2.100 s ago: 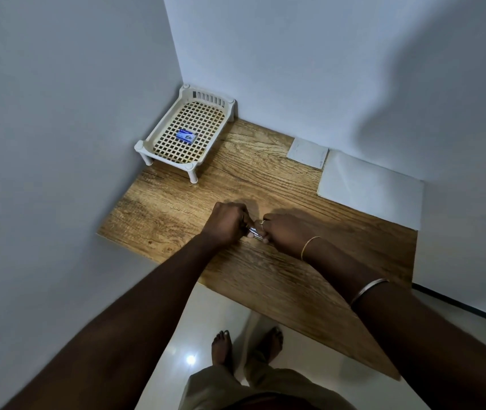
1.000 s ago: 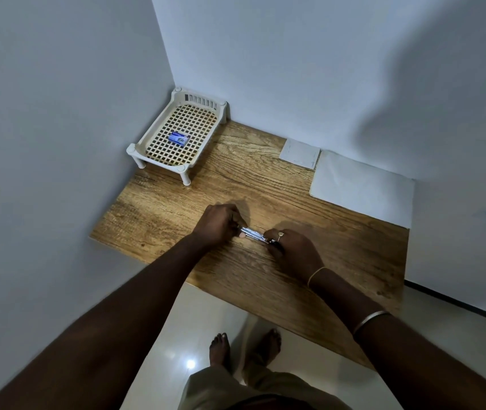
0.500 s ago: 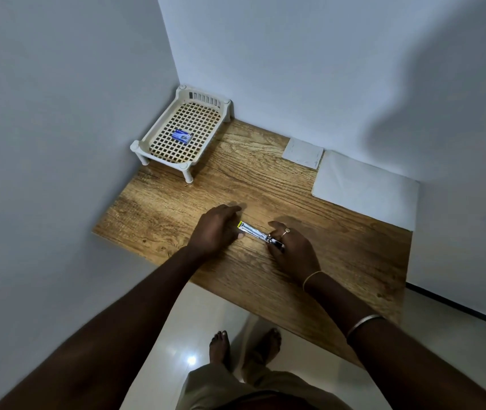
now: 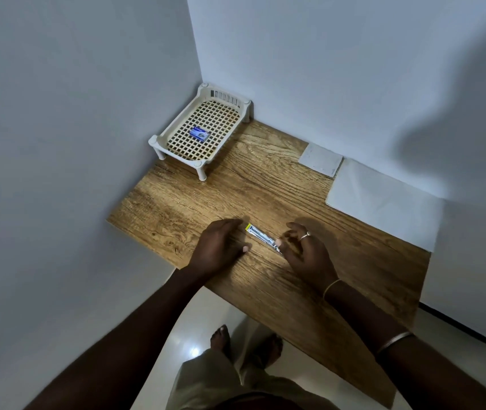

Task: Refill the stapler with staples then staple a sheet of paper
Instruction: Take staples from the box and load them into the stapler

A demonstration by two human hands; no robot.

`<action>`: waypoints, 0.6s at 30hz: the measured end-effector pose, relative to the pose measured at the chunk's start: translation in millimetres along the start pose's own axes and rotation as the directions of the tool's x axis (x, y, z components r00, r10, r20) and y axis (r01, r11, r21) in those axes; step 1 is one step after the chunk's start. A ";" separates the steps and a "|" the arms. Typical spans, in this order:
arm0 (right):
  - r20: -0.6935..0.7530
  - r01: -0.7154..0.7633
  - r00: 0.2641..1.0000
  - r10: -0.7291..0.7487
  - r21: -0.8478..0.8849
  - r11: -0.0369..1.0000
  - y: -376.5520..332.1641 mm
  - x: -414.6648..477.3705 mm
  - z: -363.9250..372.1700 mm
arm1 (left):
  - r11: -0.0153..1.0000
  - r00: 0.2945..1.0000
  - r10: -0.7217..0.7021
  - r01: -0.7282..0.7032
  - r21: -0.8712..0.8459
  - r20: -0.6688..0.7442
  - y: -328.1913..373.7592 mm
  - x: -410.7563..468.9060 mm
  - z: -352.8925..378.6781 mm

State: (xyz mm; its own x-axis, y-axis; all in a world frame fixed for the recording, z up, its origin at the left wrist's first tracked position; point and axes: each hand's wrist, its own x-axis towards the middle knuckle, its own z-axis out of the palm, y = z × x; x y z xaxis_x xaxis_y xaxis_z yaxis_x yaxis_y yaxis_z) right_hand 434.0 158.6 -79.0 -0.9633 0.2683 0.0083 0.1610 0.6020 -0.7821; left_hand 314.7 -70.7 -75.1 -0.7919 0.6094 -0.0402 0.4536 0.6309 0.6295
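Two hands sit apart on the wooden bench point(image 4: 309, 306), the stapler point(image 4: 264, 238) flat between them. The left hand point(image 4: 221, 247) lies palm down, fingers straight, just beside it; the right hand point(image 4: 303, 251) touches its end with loosely curled fingers, and I cannot tell if it grips. The staple box point(image 4: 199, 133) sits in the white basket point(image 4: 229, 97)

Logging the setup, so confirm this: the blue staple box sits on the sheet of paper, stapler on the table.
Wrong: the head view shows the blue staple box in the white basket, not on the sheet of paper. The stapler is on the table.
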 end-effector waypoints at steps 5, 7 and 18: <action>0.000 0.036 0.999 -0.036 -0.042 0.998 -9.4 39.9 -15.6 | 0.995 0.998 -0.047 0.043 -0.092 -0.048 1.0 13.0 -14.1; 0.024 0.054 0.998 -0.053 -0.057 0.997 -16.9 64.6 -16.2 | 0.995 0.997 -0.042 0.035 -0.096 -0.070 -2.9 24.3 -25.9; -0.006 0.163 0.986 -0.167 -0.194 0.967 -101.1 219.0 44.6 | 0.983 0.944 -0.155 0.118 -0.140 -0.292 -40.3 129.9 -128.2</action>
State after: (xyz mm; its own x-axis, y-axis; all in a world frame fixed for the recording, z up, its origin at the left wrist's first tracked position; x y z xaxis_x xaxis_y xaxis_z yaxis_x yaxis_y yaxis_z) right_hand 197.2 122.9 -26.0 -0.9753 0.1684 0.1429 0.0404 0.7722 -0.6341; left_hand 141.1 -78.5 -6.2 -0.9369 0.3375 0.0913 0.2955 0.6249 0.7226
